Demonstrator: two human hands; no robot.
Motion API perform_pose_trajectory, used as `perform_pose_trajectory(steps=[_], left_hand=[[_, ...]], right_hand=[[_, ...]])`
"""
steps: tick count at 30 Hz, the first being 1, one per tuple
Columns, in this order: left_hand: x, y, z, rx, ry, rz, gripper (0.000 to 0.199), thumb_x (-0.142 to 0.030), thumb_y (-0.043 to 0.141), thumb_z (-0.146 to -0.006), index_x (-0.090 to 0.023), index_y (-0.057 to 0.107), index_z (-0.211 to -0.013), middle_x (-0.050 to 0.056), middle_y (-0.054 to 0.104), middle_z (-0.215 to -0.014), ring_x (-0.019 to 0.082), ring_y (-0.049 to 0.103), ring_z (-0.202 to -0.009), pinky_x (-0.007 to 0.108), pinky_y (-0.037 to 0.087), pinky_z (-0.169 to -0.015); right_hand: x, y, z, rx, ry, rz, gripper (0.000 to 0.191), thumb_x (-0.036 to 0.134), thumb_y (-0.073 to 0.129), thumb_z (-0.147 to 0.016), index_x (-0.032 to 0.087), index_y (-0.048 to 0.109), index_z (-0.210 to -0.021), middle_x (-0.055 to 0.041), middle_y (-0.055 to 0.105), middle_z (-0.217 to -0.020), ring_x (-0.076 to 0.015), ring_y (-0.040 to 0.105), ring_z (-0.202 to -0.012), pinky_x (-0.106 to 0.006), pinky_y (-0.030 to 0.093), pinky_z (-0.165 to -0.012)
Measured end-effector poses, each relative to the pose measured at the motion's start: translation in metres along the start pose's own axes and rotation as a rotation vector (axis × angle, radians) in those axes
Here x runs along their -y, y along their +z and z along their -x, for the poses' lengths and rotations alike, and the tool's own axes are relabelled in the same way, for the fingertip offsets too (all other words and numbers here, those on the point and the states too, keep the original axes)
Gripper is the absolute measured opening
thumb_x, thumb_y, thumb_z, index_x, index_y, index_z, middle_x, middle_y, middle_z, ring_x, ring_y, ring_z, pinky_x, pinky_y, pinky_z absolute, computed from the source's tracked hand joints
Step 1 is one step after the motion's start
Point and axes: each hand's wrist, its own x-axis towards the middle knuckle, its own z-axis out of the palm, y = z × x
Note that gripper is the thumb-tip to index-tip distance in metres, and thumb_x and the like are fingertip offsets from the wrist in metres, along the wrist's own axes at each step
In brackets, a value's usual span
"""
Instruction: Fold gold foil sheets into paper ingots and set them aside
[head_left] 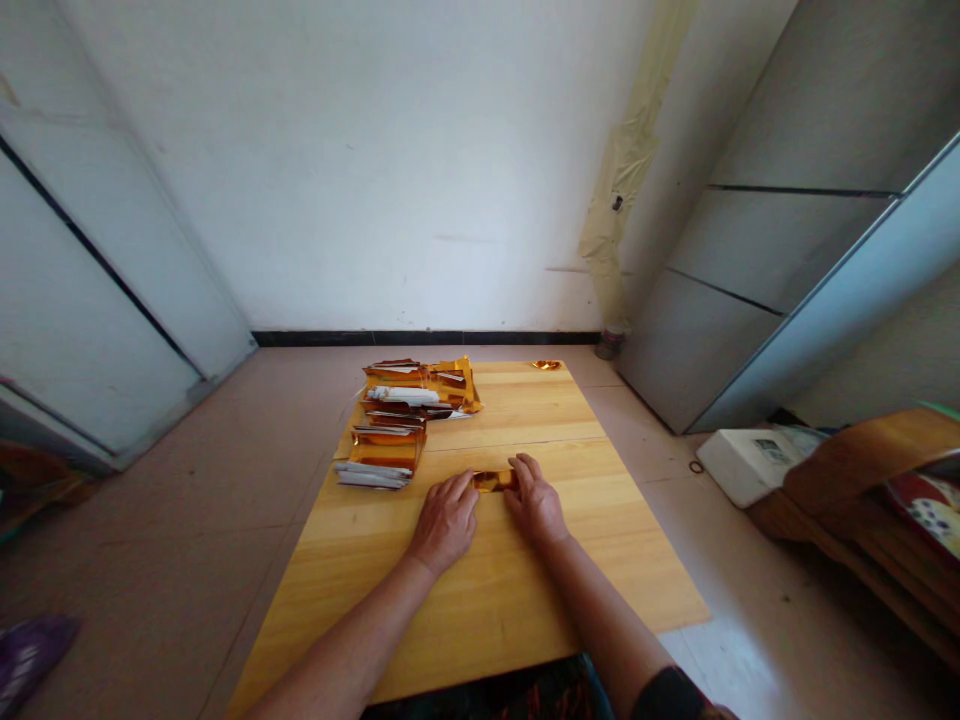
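**Landmark:** the bench (525, 590), a pale wooden top with a seam running across it.

**Left hand (447, 522):** is resting on the near middle of the bench, with its fingers curled inward and closing on the left end of the foil strip.

**Right hand (534, 500):** is resting just right of the left hand, with its fingers (527, 474) bent forward and closing on the right end of the strip.

**Held item:** a gold foil strip (495, 481) is lying flat on the bench between the hands, touching both.

**Stack:** a loose pile of gold and white foil pieces (405, 420) is occupying the far left corner of the bench, with some pieces overhanging its left edge.

**Loose piece:** a small gold foil scrap (546, 365) is lying at the far edge of the bench.

**Beside the bench:** a white device (750, 465) is sitting on the floor to the right, with a curved wooden furniture piece (862, 480) just beyond it, cut off by the frame.

**Hidden:** the fingers are covering both strip ends; the pile's lower layers are not distinguishable.
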Motion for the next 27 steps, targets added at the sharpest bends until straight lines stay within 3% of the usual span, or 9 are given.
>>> perform_pose_trajectory(steps=[3, 7, 13, 16, 20, 27], left_hand=[[0.001, 0.001, 0.001, 0.002, 0.008, 0.000, 0.032, -0.007, 0.047, -0.075, -0.020, 0.058, -0.103, 0.009, 0.053, -0.128, 0.023, 0.049, -0.114, 0.043, 0.041, -0.095], [0.001, 0.003, 0.001, 0.004, 0.007, -0.005, 0.029, -0.007, 0.047, -0.075, -0.020, 0.059, -0.099, 0.008, 0.053, -0.127, 0.023, 0.049, -0.113, 0.042, 0.041, -0.095], [0.000, 0.001, 0.001, -0.011, 0.010, 0.003, 0.027, -0.006, 0.047, -0.076, -0.021, 0.060, -0.094, 0.007, 0.054, -0.125, 0.023, 0.048, -0.113, 0.042, 0.042, -0.094], [0.000, 0.000, 0.001, -0.017, 0.022, 0.014, 0.026, -0.006, 0.047, -0.077, -0.021, 0.061, -0.093, 0.007, 0.055, -0.124, 0.022, 0.048, -0.113, 0.041, 0.042, -0.094], [0.001, 0.000, 0.001, -0.036, 0.055, 0.030, 0.024, -0.008, 0.045, -0.080, -0.020, 0.062, -0.092, 0.006, 0.057, -0.121, 0.022, 0.048, -0.112, 0.040, 0.044, -0.093], [0.002, 0.001, 0.002, -0.091, 0.092, 0.056, 0.028, -0.006, 0.044, -0.080, -0.020, 0.061, -0.098, 0.007, 0.059, -0.114, 0.021, 0.051, -0.107, 0.039, 0.046, -0.091]], right_hand=[[0.002, 0.001, -0.002, 0.041, 0.014, 0.072, 0.051, 0.015, 0.052, -0.075, 0.021, 0.046, -0.125, -0.0105, 0.040, -0.139, -0.0168, 0.062, -0.097, -0.026, 0.051, -0.080], [0.004, 0.001, -0.002, 0.070, 0.047, 0.125, 0.036, 0.017, 0.049, -0.077, 0.025, 0.055, -0.112, -0.0060, 0.039, -0.141, -0.0146, 0.063, -0.090, -0.024, 0.050, -0.074], [0.008, -0.002, -0.003, 0.100, 0.060, 0.125, 0.048, 0.016, 0.050, -0.075, 0.024, 0.046, -0.122, -0.0070, 0.037, -0.142, -0.0156, 0.062, -0.094, -0.024, 0.049, -0.074], [0.011, -0.003, -0.005, 0.122, 0.063, 0.127, 0.038, 0.018, 0.050, -0.075, 0.024, 0.050, -0.113, -0.0059, 0.036, -0.143, -0.0161, 0.062, -0.095, -0.024, 0.048, -0.074], [0.012, -0.004, -0.005, 0.113, 0.061, 0.109, 0.027, 0.018, 0.048, -0.076, 0.024, 0.051, -0.102, -0.0043, 0.041, -0.139, -0.0152, 0.062, -0.093, -0.024, 0.046, -0.073], [0.007, 0.002, -0.004, 0.057, 0.052, 0.077, 0.023, 0.016, 0.048, -0.074, 0.023, 0.049, -0.096, -0.0050, 0.043, -0.137, -0.0135, 0.063, -0.086, -0.023, 0.046, -0.069]])
